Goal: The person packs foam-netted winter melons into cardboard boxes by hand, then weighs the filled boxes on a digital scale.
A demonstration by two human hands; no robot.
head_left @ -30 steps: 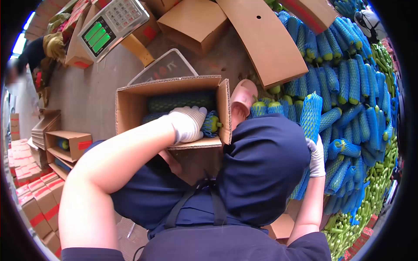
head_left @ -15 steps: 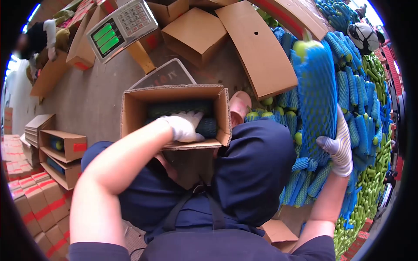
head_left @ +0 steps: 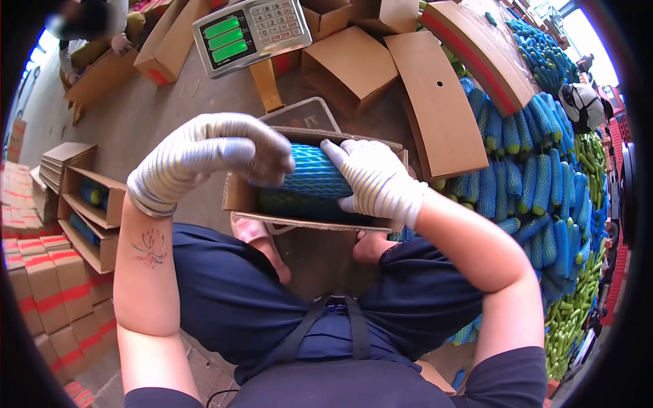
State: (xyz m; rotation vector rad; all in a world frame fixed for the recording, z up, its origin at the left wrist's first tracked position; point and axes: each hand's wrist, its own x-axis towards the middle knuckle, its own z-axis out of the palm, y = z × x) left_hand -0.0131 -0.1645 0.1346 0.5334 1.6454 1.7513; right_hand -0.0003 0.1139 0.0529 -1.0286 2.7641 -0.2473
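Logged from my remote station: one blue-netted vegetable [head_left: 315, 178], lengthwise in the open cardboard box [head_left: 239, 195]. Right hand [head_left: 384, 180], gloved: fingers spread across the vegetable's 3 o'clock end, holding it. Left hand [head_left: 211, 156], gloved: fingers curled at the box's 10 o'clock corner; I cannot tell whether they grip anything. From the box: digital scale display [head_left: 252, 34], 11 o'clock; upright brown carton [head_left: 439, 112], 2 o'clock; pile of netted vegetables [head_left: 544, 178], 3 o'clock; red-taped cartons [head_left: 49, 289], 8 o'clock.
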